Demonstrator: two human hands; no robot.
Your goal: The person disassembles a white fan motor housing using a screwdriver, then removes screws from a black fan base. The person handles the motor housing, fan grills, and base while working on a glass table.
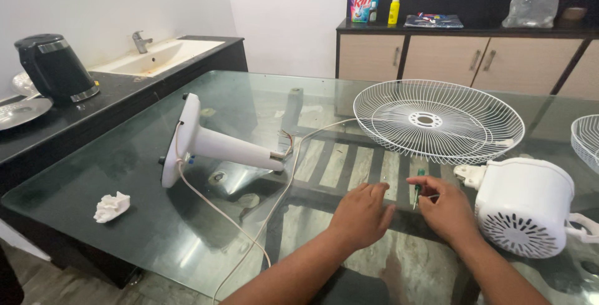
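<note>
Both hands rest low on the glass table (187, 242), at about 6 o'clock. The right hand (446, 208) pinches a small green-handled screwdriver (417, 194) upright between thumb and fingers; the left hand (362, 214) lies just beside it, fingers loosely curled and holding nothing. At 3 o'clock, close to the right hand, sits one white fan motor housing (524, 208). One white wire fan guard (438, 121) lies at 1 o'clock, a second guard (586, 139) cut off at the right edge. One fan stand base (206, 142) lies tipped at 10 o'clock, its cord (249, 227) trailing down toward the near edge past the left forearm. One crumpled tissue (112, 206) sits at 8 o'clock.
</note>
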